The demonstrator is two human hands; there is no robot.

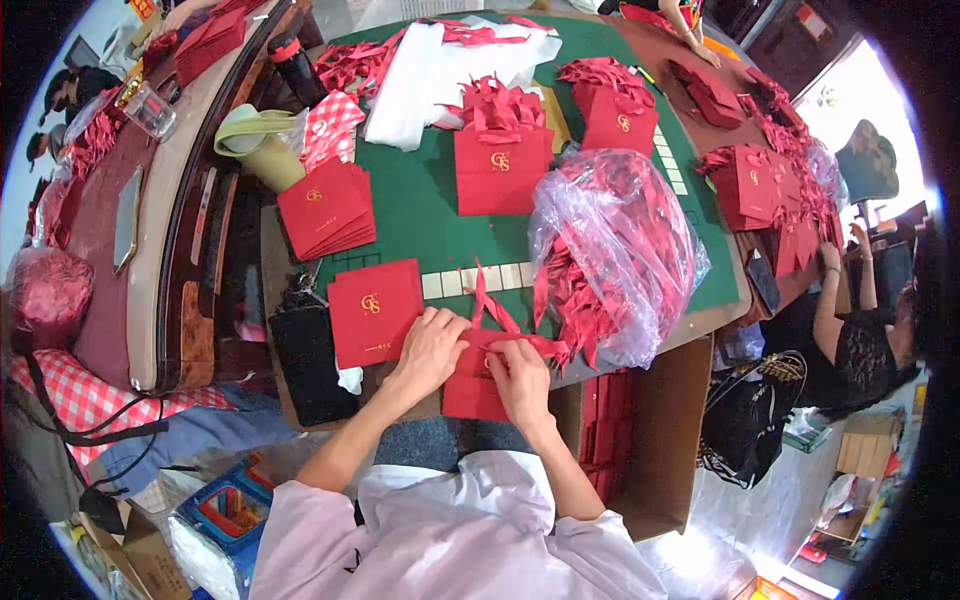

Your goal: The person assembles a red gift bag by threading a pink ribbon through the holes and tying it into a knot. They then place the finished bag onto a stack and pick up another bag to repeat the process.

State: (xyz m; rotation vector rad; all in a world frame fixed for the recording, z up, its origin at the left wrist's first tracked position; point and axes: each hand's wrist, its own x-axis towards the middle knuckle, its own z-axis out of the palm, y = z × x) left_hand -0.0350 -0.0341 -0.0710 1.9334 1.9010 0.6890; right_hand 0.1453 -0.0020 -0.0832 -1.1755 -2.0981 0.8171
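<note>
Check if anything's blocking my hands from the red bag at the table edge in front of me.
Nothing visible is: your left hand and right hand are both at the red bag, near its top. The plastic sack of ribbons sits farther out to the right, not between.

At the near left of the green tabletop [410, 205], a red bag [375, 330] is laid flat, with a fanned red stack [325, 212] set beyond it. Beribboned bags [500, 185] are placed mid-table, a ribbon-filled plastic bag [620, 240] is rested right, and white sheeting [405, 85] is spread far off.
</note>
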